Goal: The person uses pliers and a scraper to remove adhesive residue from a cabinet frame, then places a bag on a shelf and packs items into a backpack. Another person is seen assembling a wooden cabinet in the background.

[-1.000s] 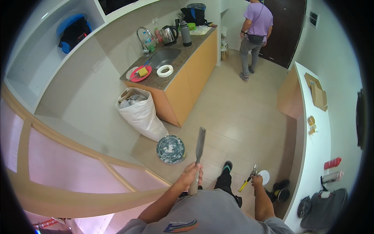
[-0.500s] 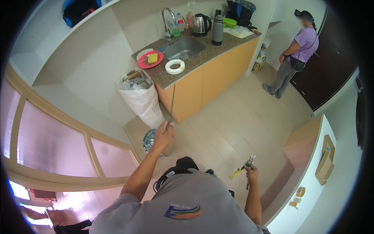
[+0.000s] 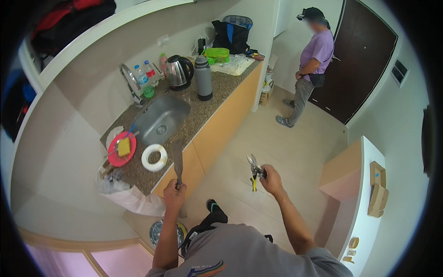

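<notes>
My left hand [image 3: 175,196] is closed round the handle of a putty knife [image 3: 178,161]. Its long, flat, dull metal blade points upward, in front of the counter's edge. On the other side, my right hand [image 3: 271,180] grips a pair of tin snips [image 3: 253,168] by one handle. The snips' metal jaws point up and away from me, and a yellow handle hangs free of my fingers. Close to the putty knife, a roll of white tape [image 3: 154,167] lies on the speckled counter [image 3: 187,122]. Beside the roll is a pink plate [image 3: 130,154] with a yellow sponge [image 3: 123,147].
A sink [image 3: 168,113], kettle [image 3: 179,76], grey flask [image 3: 203,81] and bottles occupy the counter. A white sack [image 3: 138,201] and a round tub [image 3: 159,231] stand at left. Another person [image 3: 316,60] stands by the dark door [image 3: 357,64]. A white shelf [image 3: 357,203] is at right.
My view has shifted so the counter appears closer and further left. Both hands have risen, the putty knife still in the left and the snips still in the right.
</notes>
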The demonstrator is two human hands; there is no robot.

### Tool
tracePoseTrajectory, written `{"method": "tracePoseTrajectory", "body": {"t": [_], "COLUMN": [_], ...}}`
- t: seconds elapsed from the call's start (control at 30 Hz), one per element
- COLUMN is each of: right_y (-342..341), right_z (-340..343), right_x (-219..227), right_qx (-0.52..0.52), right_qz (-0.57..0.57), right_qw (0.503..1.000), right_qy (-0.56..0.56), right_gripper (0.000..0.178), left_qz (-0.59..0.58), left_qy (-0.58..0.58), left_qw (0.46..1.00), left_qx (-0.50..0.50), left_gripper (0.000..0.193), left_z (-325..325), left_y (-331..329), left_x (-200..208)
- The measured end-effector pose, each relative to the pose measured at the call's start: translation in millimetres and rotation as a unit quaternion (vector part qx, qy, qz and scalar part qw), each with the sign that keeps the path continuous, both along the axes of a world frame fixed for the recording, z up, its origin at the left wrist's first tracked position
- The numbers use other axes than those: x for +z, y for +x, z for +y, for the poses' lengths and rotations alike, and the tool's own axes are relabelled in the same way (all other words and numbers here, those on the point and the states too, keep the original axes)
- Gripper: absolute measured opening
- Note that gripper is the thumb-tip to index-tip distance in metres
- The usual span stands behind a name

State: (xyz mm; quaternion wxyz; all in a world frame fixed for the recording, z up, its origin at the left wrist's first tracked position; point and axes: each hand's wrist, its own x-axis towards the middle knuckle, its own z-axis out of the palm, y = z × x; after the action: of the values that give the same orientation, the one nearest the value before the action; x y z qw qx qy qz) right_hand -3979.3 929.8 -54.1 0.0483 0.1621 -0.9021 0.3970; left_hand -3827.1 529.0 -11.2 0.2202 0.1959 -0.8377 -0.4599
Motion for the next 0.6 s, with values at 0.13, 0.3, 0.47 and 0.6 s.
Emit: {"method": "tracePoseTrajectory", "body": {"t": [0.13, 0.3, 0.47, 0.6], "right_y": [-90, -189, -316, -430], "right_z": [-43, -75, -97, -108], "right_x": [61, 64, 65, 67], "right_qx": [0.003, 0.001, 0.058, 0.092], "right_qz": [-0.010, 0.008, 0.117, 0.107], "right_qw": [1.000, 0.996, 0.991, 0.990], "right_qy": [-0.021, -0.093, -0.037, 0.027], "right_gripper": [0.044, 0.043, 0.045, 0.037], "left_qz": [-0.054, -0.077, -0.098, -0.131], "left_qy": [-0.073, -0.077, -0.107, -0.139], "left_qw": [0.996, 0.994, 0.989, 0.980], "left_qx": [-0.016, -0.014, 0.033, 0.053], "left_gripper": [0.027, 0.036, 0.041, 0.045], "left_z": [-32, -56, -67, -62], "left_y": [-119, -236, -341, -416], "left_x": [10, 4, -20, -27]}}
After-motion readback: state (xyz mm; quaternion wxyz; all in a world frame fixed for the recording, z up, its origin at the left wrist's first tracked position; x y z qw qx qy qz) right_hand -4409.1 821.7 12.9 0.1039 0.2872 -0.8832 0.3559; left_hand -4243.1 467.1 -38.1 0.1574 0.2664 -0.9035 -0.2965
